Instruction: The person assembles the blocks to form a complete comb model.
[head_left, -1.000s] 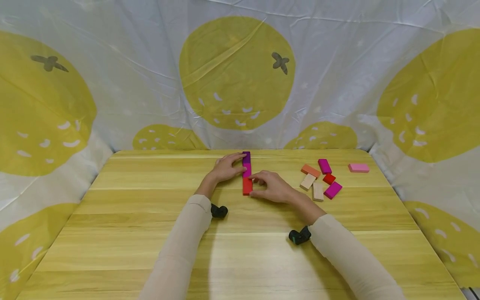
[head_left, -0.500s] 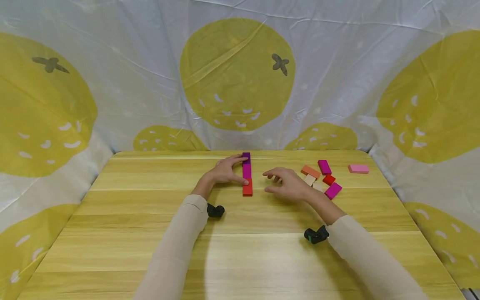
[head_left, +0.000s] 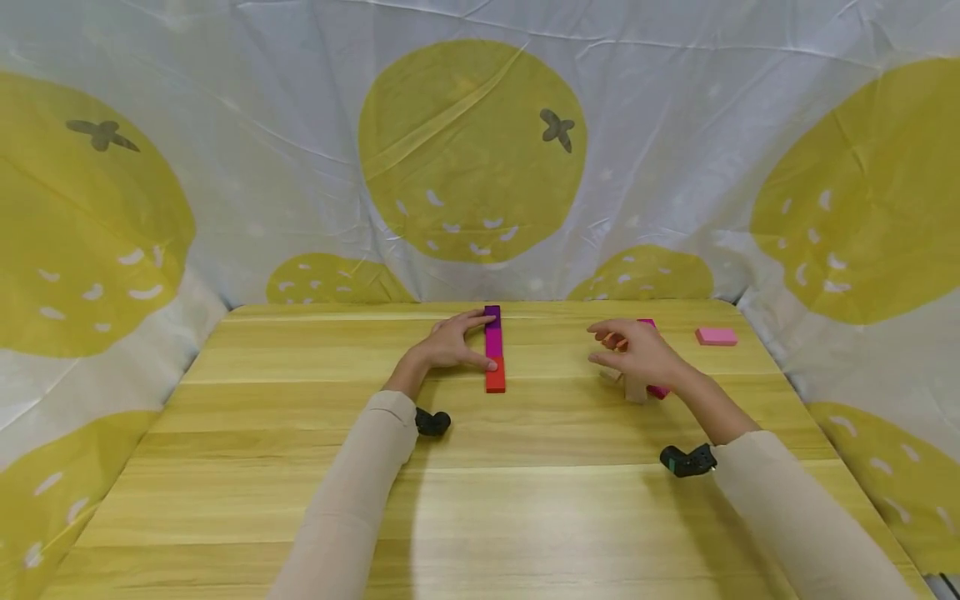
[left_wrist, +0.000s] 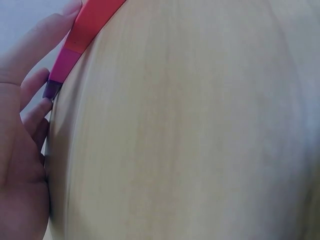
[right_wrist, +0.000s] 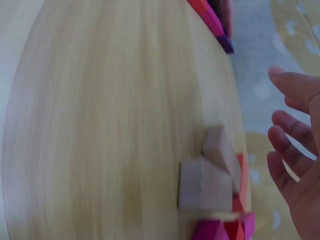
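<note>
A straight row on the wooden table joins a red block (head_left: 495,382), a magenta block (head_left: 493,341) and a purple block (head_left: 492,311). My left hand (head_left: 448,342) lies along its left side, thumb tip on the red block and a fingertip at the purple one. My right hand (head_left: 641,352) hovers over the loose blocks with fingers spread and nothing between them. Beneath it, the right wrist view shows a plain wooden block (right_wrist: 205,185), a second plain block (right_wrist: 221,152) leaning against it, an orange block (right_wrist: 243,175) and a magenta block (right_wrist: 210,231).
A light pink block (head_left: 716,337) lies apart at the right. Behind the table (head_left: 300,483) hangs a white cloth (head_left: 300,167) with yellow fruit prints. Black wrist cameras stick out from both sleeves.
My right hand has let go of the row and moved right, over the loose blocks. The left thumb has slid from the magenta block to the red one.
</note>
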